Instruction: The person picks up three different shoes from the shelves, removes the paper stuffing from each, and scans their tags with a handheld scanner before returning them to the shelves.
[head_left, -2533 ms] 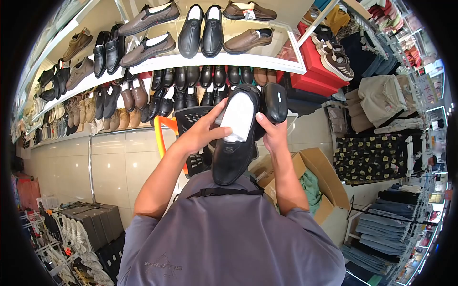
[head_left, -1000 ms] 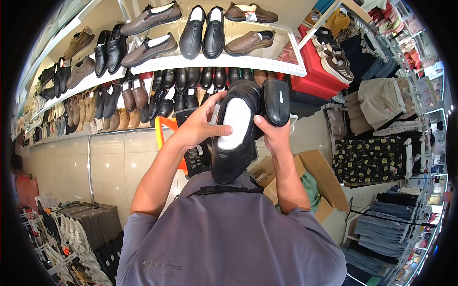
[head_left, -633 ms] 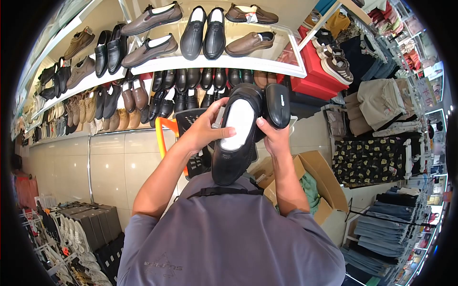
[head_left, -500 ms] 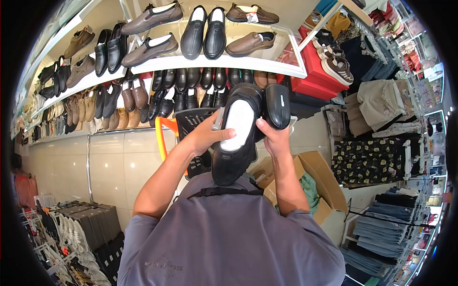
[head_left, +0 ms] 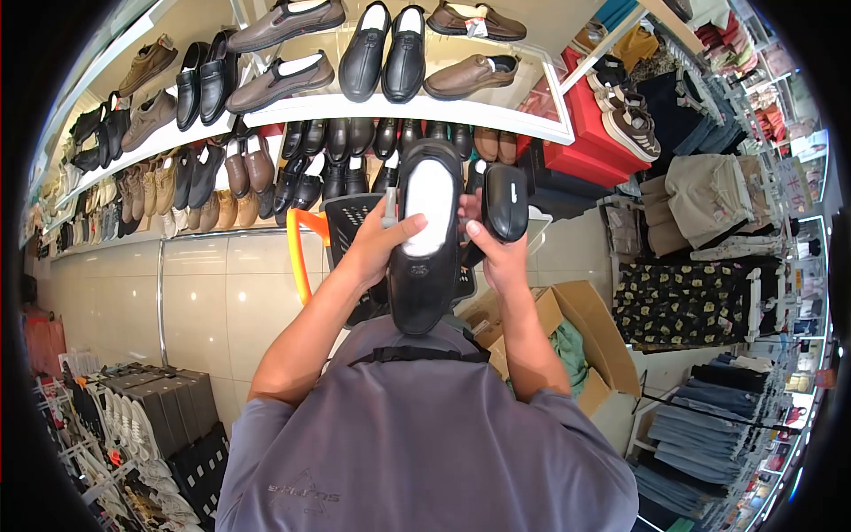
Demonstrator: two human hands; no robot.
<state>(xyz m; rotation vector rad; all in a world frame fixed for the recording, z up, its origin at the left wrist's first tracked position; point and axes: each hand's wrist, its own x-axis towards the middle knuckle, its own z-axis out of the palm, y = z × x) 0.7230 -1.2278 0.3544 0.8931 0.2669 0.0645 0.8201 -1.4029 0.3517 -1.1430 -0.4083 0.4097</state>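
Note:
A black slip-on shoe (head_left: 424,293) with a white insert inside is held up in front of my chest, toe pointing toward me. My left hand (head_left: 379,246) grips its left side, thumb pressed on the white insert. A small grey piece shows beside that hand's fingers at the shoe's edge. Just right of the shoe, my right hand (head_left: 498,253) is closed around a black handheld barcode scanner (head_left: 506,206) with a rounded head and a small white mark. The right thumb and fingertips are close beside the shoe; the scanner's grip is mostly hidden.
Ahead, a white display shelf (head_left: 408,111) carries black and brown shoes, with more rows below. A black basket with an orange handle (head_left: 297,257) stands below my hands. An open cardboard box (head_left: 603,337) with green cloth sits at right, near clothes racks (head_left: 683,301).
The shoe has shifted slightly left and turned more upright. My right hand has drawn away from its side, with fingers now showing between shoe and scanner.

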